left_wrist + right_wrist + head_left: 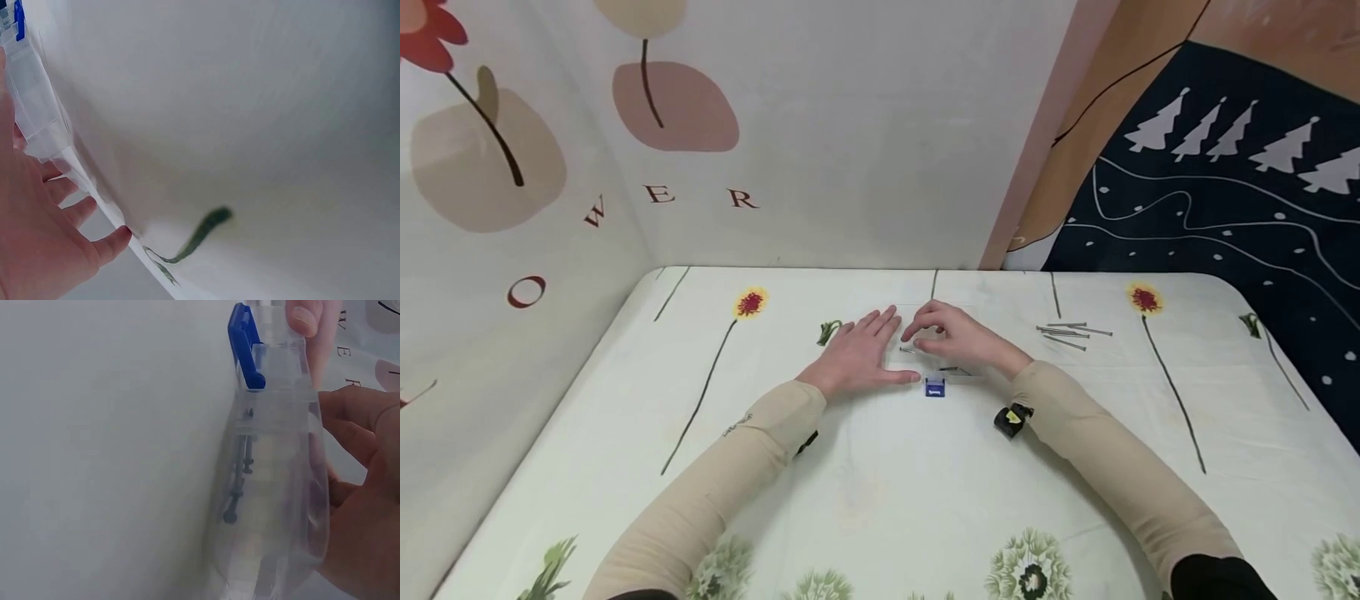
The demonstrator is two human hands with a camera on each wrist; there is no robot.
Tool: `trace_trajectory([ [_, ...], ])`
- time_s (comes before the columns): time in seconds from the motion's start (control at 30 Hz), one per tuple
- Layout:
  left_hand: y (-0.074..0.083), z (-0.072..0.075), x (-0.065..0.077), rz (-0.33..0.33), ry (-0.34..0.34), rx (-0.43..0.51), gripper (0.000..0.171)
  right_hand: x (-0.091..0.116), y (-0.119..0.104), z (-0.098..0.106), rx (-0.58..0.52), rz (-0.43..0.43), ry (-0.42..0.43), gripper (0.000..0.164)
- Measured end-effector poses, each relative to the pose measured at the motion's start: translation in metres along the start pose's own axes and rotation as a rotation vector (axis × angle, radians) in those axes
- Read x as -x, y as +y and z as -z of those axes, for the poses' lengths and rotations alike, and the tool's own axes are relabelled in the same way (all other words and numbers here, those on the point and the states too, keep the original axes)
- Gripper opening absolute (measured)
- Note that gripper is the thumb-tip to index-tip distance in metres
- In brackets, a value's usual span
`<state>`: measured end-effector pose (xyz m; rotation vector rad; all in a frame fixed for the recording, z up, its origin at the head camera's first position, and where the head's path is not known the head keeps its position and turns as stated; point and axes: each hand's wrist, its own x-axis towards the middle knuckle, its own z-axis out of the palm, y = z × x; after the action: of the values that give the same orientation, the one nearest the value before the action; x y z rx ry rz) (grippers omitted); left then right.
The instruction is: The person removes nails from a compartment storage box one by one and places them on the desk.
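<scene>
A clear plastic box [281, 506] with a blue latch [935, 387] sits on the table between the hands. Nails [236, 481] show through its wall in the right wrist view. My left hand [863, 350] lies along the box's left side with fingers extended and thumb pointing toward the latch. Over the box is my right hand [958, 333], fingers bent and thumb apart from the index finger. Just below those fingertips a nail [907, 350] is visible; no grip on it can be made out. Another dark nail [955, 369] lies nearer the latch.
To the right of the box, several loose nails [1063, 332] lie in a small pile. The table [880, 500] wears a white cloth printed with flowers. Behind it hangs a pale printed curtain [850, 150], with a dark tree-patterned cloth [1225, 217] at the right.
</scene>
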<state>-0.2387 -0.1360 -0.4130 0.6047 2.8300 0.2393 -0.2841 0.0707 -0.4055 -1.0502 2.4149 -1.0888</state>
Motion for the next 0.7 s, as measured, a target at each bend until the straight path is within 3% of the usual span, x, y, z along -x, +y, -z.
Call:
trace_trajectory([
  [0.23, 0.0002, 0.0018, 0.0, -0.008, -0.007, -0.005, 0.102, -0.0081, 0.0034, -0.0045, 0.048, 0.054, -0.08, 0.024],
  [0.7, -0.0003, 0.0009, -0.0014, -0.009, -0.009, -0.005, 0.101, -0.0086, 0.0011, -0.0033, 0.087, 0.019, -0.124, 0.03],
])
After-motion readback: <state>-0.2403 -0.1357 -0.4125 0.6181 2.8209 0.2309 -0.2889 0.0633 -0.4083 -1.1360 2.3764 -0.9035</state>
